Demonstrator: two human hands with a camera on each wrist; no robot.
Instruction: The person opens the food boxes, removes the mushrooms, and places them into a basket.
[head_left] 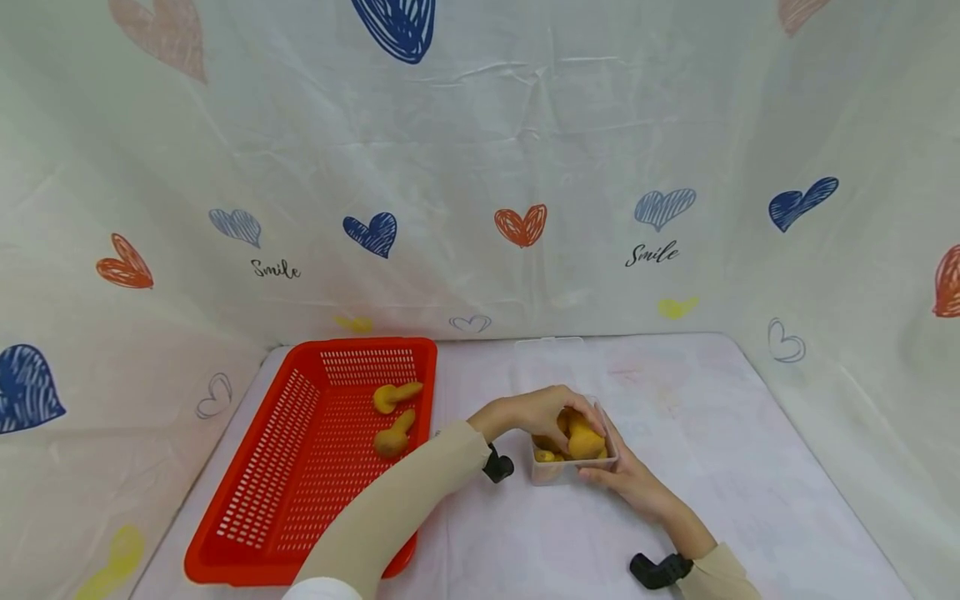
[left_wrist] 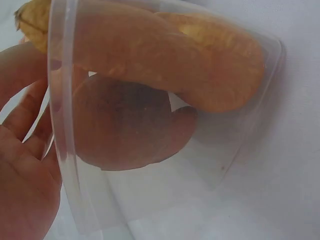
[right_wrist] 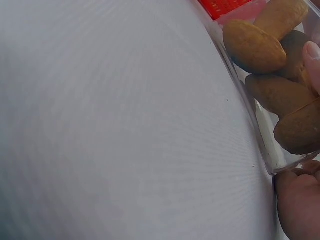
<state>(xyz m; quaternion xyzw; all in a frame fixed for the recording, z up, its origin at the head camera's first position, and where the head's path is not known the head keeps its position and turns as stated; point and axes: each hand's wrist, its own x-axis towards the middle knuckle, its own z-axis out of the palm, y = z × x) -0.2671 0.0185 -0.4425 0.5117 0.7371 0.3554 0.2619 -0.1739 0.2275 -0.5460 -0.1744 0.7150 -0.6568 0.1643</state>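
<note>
My left hand (head_left: 553,414) reaches from above into a clear plastic box (head_left: 551,473), its thumb and fingers around a yellow-brown mushroom (head_left: 583,440) inside. The right hand (head_left: 633,482) grips the box at its right side, thumb at the front rim and fingers along the far side. Several brown mushrooms (right_wrist: 254,47) lie in the box in the right wrist view, where the left thumb (right_wrist: 313,62) shows over them. Through the clear wall in the left wrist view, a long mushroom (left_wrist: 135,47) lies across the box. Fingers partly hide the contents.
A red perforated basket (head_left: 300,467) stands to the left, with two mushrooms (head_left: 392,440) near its right wall. Behind the box, the faint outline of a clear plastic lid (head_left: 550,340) shows on the white-covered table (head_left: 510,550). A heart-printed curtain (head_left: 450,150) surrounds the table's back and sides.
</note>
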